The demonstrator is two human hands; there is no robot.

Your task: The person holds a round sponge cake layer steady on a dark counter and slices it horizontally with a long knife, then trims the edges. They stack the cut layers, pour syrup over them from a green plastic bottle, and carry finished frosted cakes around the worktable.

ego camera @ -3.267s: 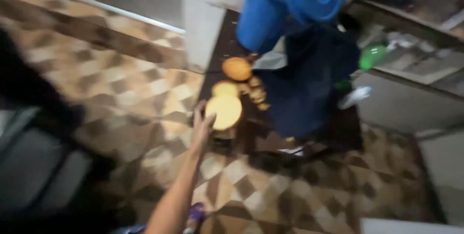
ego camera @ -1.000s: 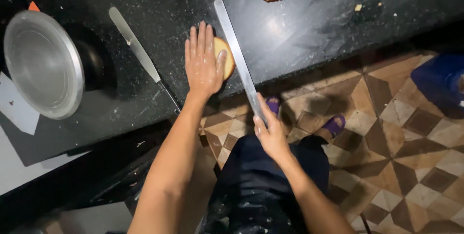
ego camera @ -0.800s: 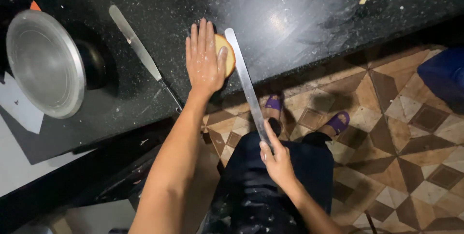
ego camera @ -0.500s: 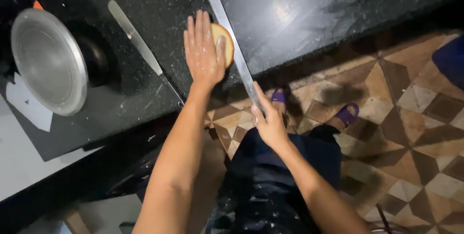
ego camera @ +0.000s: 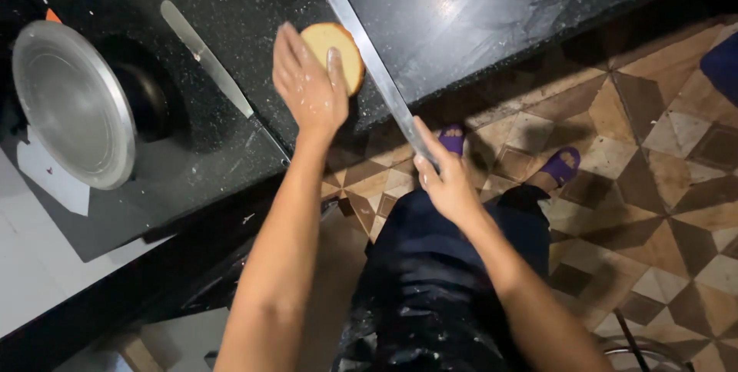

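Observation:
My left hand [ego camera: 307, 84] presses flat on top of a small round yellow cake [ego camera: 344, 51] lying on the black counter [ego camera: 477, 11] near its edge. My right hand [ego camera: 444, 180] grips the handle of a long knife [ego camera: 369, 57] with a straight metal blade. The blade lies against the cake's right side and reaches out across the counter. My fingers cover most of the cake's left half.
A second long knife [ego camera: 207, 61] lies on the counter left of my left hand. A round metal pan [ego camera: 73, 103] stands at the far left. Below the counter edge are patterned floor tiles [ego camera: 653, 149] and my feet in purple sandals [ego camera: 560, 166].
The view swung from the floor to the counter. In the last second my right hand drew the long knife back and forth along the cake, and my left hand stayed pressed on it.

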